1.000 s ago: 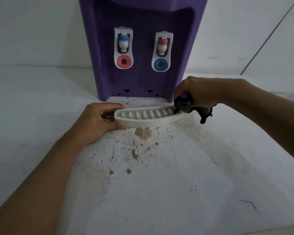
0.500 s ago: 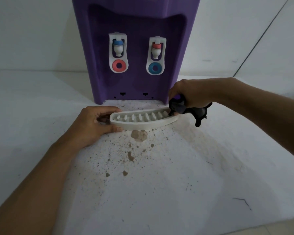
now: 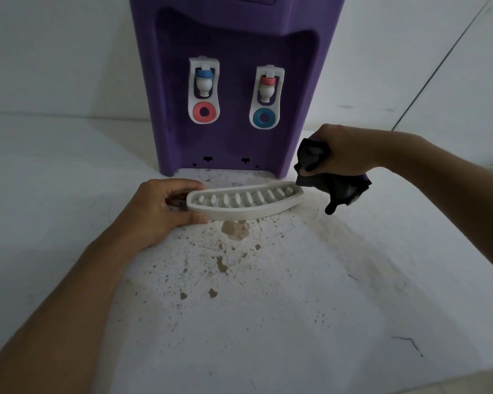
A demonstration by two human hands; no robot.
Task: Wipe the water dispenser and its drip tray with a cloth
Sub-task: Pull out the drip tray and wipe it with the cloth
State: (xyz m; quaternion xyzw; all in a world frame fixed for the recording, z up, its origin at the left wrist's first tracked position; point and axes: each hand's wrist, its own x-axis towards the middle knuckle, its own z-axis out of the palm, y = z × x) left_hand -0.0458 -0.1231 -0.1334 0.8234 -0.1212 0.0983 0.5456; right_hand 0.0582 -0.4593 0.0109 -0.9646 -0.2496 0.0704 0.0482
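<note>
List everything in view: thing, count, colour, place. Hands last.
purple plastic water dispenser: one, purple, standing at the back centre against the wall.
white dispenser taps: two; left has blue cap and red ring, right has red cap and blue ring.
white slotted drip tray: one, white, detached, in front of the dispenser.
dark crumpled cloth: one, black, at the tray's right end.
white stained surface: one, brown-speckled.
left hand: grips the tray's left end.
right hand: clutches the cloth.
</note>
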